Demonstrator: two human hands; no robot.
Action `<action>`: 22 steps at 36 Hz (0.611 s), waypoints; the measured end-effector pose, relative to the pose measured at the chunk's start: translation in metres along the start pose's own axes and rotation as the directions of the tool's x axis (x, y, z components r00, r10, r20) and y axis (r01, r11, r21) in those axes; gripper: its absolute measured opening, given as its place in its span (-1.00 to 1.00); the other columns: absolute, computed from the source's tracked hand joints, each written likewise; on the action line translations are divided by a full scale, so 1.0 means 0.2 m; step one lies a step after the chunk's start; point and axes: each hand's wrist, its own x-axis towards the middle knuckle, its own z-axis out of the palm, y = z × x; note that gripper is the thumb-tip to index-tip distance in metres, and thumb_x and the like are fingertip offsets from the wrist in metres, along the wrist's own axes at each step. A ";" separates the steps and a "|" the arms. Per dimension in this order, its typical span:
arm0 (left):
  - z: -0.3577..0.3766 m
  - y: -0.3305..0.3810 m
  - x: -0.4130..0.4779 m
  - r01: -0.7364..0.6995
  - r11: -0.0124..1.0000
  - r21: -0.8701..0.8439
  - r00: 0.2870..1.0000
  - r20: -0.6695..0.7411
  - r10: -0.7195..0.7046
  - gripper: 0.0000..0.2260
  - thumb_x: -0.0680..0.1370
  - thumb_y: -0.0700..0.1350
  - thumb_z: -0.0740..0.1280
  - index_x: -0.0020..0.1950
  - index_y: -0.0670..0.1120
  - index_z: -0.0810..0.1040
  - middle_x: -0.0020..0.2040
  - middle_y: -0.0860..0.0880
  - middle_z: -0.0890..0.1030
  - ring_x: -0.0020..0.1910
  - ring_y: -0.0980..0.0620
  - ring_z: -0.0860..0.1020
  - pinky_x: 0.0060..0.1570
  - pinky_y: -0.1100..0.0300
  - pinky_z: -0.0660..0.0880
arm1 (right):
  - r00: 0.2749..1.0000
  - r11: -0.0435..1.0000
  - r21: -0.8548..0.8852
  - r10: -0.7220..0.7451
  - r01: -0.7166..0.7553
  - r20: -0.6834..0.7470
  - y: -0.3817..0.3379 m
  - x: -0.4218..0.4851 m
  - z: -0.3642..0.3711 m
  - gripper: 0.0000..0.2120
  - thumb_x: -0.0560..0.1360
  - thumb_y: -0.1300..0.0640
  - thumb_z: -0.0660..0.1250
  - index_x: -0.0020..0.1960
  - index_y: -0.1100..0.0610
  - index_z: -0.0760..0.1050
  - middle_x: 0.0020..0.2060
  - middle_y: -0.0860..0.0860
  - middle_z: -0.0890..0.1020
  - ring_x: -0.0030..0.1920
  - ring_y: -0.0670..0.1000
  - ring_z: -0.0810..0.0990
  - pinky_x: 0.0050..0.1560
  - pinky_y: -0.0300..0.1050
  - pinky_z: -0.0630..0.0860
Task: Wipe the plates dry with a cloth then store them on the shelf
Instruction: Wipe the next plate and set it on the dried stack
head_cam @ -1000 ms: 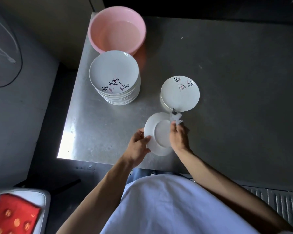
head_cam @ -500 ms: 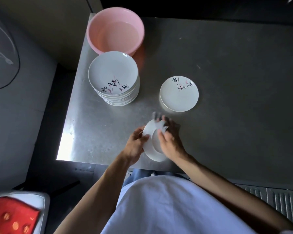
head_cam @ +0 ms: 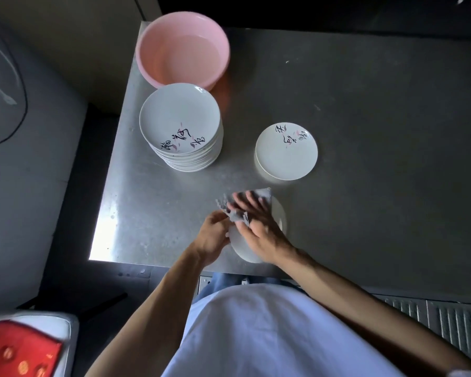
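Note:
A white plate (head_cam: 246, 247) is held above the near edge of the metal table (head_cam: 365, 159). My left hand (head_cam: 212, 235) grips its left rim. My right hand (head_cam: 259, 225) lies flat across the plate with fingers spread, pressing a grey cloth (head_cam: 238, 213) onto it; the cloth and fingers are blurred. A tall stack of white plates (head_cam: 181, 129) with black and pink brushwork stands at the back left. A short pile of similar plates (head_cam: 286, 151) lies to the right of it.
A pink plastic basin (head_cam: 182, 47) sits at the table's far left corner, touching the tall stack. Left of the table is a dark floor gap and a grey wall. A white stool with a red cushion (head_cam: 19, 352) is at the bottom left.
The plate has tilted flatter. My right hand has moved from pinching the cloth at the plate's top edge to lying spread over the plate with the cloth under it.

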 end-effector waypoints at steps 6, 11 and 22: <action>-0.05 0.01 0.00 0.004 1.000 0.029 0.999 0.036 -0.005 -0.60 0.54 -0.26 0.33 0.38 -0.11 0.59 0.10 -0.07 0.69 0.01 -0.01 0.64 -0.07 0.05 0.62 | 0.781 0.812 0.079 0.578 -0.578 -0.238 0.12 -0.02 0.00 -0.56 0.60 0.02 0.07 0.32 0.21 0.52 0.23 0.21 0.58 0.28 0.24 0.50 0.35 0.14 0.33; -0.01 -0.01 -0.01 -0.001 1.000 0.023 0.999 0.040 0.000 -0.65 0.48 -0.26 0.37 0.27 -0.25 0.60 0.04 -0.16 0.69 0.00 -0.10 0.66 -0.04 -0.02 0.65 | 0.996 0.991 -0.105 0.072 -0.077 -0.043 0.07 -0.12 0.05 -0.51 0.69 -0.04 -0.01 0.50 0.15 0.37 0.53 0.16 0.33 0.54 0.24 0.23 0.54 0.16 0.09; 0.00 -0.02 -0.01 0.040 0.994 -0.104 0.998 -0.040 -0.044 -0.68 0.55 -0.31 0.20 0.26 -0.18 0.57 -0.01 -0.17 0.59 -0.06 -0.11 0.52 -0.08 0.02 0.53 | 0.847 0.898 0.186 0.438 -0.398 -0.301 0.07 0.00 0.01 -0.58 0.61 0.03 0.11 0.39 0.20 0.42 0.34 0.19 0.47 0.35 0.25 0.40 0.45 0.17 0.28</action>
